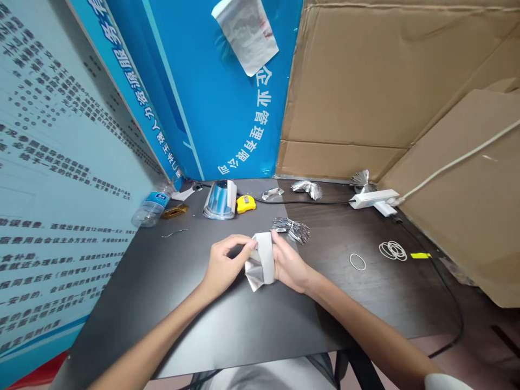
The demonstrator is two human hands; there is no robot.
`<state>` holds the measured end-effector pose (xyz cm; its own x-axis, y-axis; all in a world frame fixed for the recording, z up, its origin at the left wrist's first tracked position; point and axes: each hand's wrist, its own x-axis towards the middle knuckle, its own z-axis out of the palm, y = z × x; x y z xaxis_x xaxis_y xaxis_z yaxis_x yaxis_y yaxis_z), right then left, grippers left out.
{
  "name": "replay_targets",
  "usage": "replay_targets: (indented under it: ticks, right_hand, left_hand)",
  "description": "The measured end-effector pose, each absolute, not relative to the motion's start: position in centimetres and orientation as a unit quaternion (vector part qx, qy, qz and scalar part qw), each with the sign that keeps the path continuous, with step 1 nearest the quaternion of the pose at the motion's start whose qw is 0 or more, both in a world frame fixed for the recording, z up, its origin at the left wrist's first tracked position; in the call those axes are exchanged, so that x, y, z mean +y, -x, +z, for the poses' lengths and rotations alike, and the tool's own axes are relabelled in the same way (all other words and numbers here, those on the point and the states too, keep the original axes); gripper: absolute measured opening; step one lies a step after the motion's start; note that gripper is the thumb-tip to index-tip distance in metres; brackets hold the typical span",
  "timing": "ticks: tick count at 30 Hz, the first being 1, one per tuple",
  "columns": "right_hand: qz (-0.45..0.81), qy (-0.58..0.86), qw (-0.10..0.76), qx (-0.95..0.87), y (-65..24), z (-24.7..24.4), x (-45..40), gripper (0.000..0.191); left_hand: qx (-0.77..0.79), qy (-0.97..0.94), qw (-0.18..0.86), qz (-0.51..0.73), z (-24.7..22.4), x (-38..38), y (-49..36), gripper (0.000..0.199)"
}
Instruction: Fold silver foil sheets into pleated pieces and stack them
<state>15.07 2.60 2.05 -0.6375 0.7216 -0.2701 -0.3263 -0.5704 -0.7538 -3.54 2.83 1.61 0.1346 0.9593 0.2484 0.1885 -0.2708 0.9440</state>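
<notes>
A pale grey strip [266,259], folded or wrapped around crinkled silvery foil [254,271], is held just above the dark table. My left hand [228,261] pinches its upper left edge between thumb and fingers. Along the right side, my right hand [289,264] grips the same strip, its fingers partly hidden behind it. Just beyond my right hand lies a bundle of thin silvery strips [293,228], tied in the middle.
Toward the back of the table [195,319] are a silvery roll [220,200], a yellow tape measure [246,203], a plastic bottle [152,207] and another foil bundle [307,189]. Rightward lie a white power strip [371,199], cables and white rubber bands [392,251].
</notes>
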Motion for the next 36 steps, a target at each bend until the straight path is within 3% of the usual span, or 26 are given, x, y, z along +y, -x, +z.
replay_targets:
  ticks: [6, 11, 14, 20, 25, 27, 30, 36]
  right_hand:
    - [0.748, 0.388, 0.356, -0.404, -16.0, 1.8, 2.9, 0.054]
    - [0.668, 0.442, 0.451, -0.393, -16.1, 1.1, 3.6, 0.039]
    - [0.623, 0.467, 0.466, -0.421, -15.9, 0.6, 3.8, 0.037]
    - [0.591, 0.484, 0.473, -0.439, -15.7, 0.4, 3.7, 0.04]
    - [0.584, 0.484, 0.46, -0.462, -15.9, 0.5, 3.7, 0.034]
    - [0.586, 0.484, 0.462, -0.458, -15.9, 0.6, 3.7, 0.03]
    - [0.594, 0.481, 0.465, -0.447, -16.0, 0.8, 3.6, 0.028]
    - [0.739, 0.34, 0.425, -0.398, -16.6, 1.4, 3.5, 0.045]
  left_hand:
    - [0.44, -0.438, 0.534, 0.574, 1.4, 3.6, 3.4, 0.058]
    - [0.463, -0.451, 0.54, 0.539, 1.2, 3.9, 4.1, 0.028]
    - [0.475, -0.512, 0.511, 0.5, 1.2, 3.8, 4.4, 0.022]
    - [0.472, -0.537, 0.511, 0.477, 1.4, 4.0, 5.1, 0.021]
    - [0.45, -0.491, 0.591, 0.456, 1.1, 4.3, 5.7, 0.04]
    - [0.453, -0.465, 0.601, 0.467, 0.9, 4.3, 5.7, 0.043]
    - [0.457, -0.416, 0.615, 0.489, 0.7, 4.5, 5.6, 0.032]
    - [0.416, -0.381, 0.669, 0.485, 1.0, 4.7, 5.6, 0.008]
